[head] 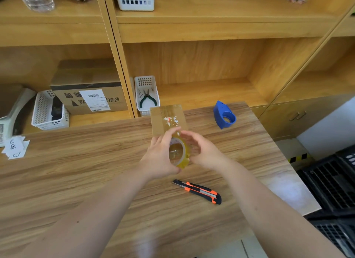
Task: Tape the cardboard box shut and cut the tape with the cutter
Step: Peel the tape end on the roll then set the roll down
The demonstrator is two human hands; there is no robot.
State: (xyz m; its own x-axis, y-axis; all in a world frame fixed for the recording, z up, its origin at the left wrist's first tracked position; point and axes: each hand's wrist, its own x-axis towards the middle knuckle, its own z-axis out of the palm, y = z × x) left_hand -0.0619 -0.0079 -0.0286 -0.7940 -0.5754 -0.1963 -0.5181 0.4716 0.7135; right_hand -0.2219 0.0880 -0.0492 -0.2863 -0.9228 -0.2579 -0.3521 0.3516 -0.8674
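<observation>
We count two bare hands, one roll of tape, one small box, one cutter and one blue dispenser on the table.

Our left hand (pixel 160 157) is curled around the roll of yellowish transparent tape (pixel 177 152), with the thumb on the lower rim and the fingers over the top rim, so it is closed on the roll. Our right hand (pixel 204 152) is half open; its fingertips touch the right side and the top edge of the same roll. Both hands hold the roll upright above the wooden table (pixel 76 171), close together, with only the roll between them.

Just behind the hands lies the flat brown cardboard box (pixel 167 119), with torn white label remains on its top face. The hands and the roll cover its near edge, so we cannot tell if tape already touches it.

In front of the hands, apart from them, the orange and black utility cutter (pixel 197 191) lies on the table, untouched. To the right behind, the blue plastic tape dispenser (pixel 223 115) stands near the far table edge.

On the wooden shelf behind we see two white plastic baskets: one (pixel 147 94) holds green-handled pliers (pixel 147 100), the other (pixel 50 111) holds a dark object. Between them stands a larger printed cardboard carton (pixel 88 100).
</observation>
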